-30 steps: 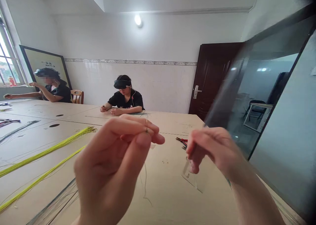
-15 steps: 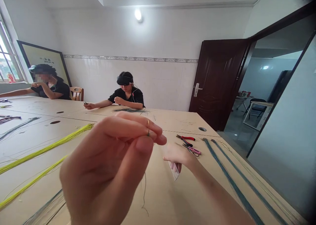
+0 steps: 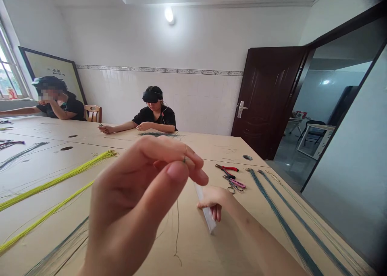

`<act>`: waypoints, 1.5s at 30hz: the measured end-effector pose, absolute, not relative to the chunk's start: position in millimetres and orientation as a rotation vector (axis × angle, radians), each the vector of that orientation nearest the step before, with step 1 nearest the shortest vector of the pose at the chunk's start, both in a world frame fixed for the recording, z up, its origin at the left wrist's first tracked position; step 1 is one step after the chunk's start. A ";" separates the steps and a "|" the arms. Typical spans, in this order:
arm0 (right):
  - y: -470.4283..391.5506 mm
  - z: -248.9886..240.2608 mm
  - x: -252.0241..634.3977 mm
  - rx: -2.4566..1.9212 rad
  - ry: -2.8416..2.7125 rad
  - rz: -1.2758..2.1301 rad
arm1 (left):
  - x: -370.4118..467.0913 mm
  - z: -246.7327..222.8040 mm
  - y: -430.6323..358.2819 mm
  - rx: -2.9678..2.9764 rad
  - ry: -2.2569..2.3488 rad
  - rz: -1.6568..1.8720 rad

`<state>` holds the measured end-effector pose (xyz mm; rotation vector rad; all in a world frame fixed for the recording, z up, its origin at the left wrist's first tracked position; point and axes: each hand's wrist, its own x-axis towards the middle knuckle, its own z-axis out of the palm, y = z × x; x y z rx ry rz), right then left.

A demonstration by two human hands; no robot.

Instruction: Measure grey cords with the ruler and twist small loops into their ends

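Close to the camera, my left hand [image 3: 139,203] pinches a thin green thread [image 3: 177,223] between thumb and fingers. A tiny gold-coloured loop [image 3: 185,149] sticks up above the fingertips, and the thread's loose end dangles below the hand. Further out, my right hand [image 3: 213,199] has its fingers closed around a flat white strip [image 3: 208,219], whose material I cannot make out. Part of the strip is hidden behind both hands. To the right of that hand lie red-handled pliers [image 3: 227,170] and pink-handled scissors [image 3: 236,183].
Bundles of yellow cord [image 3: 60,182] stretch across the table [image 3: 187,256] on the left, beside a thinner grey-green bundle [image 3: 60,249]. Teal cord bundles [image 3: 272,207] lie along the right side. Two people [image 3: 155,112] [image 3: 57,100] sit across the table. A brown door [image 3: 266,102] stands ajar.
My left hand has shifted slightly right, still pinching the thread. More of the white strip shows in my right hand, which has moved slightly lower.
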<state>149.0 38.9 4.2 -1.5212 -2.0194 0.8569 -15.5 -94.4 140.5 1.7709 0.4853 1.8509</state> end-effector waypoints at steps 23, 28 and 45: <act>-94.3 139.8 165.6 -0.816 -1.895 0.379 | -3.6 134.6 -87.9 2.278 0.847 1.386; -94.3 134.8 163.7 -0.648 -1.898 0.267 | -5.7 139.7 -86.3 1.982 0.614 1.284; -106.5 137.3 160.0 -0.708 -1.790 0.623 | -3.1 133.7 -93.6 2.211 0.736 1.605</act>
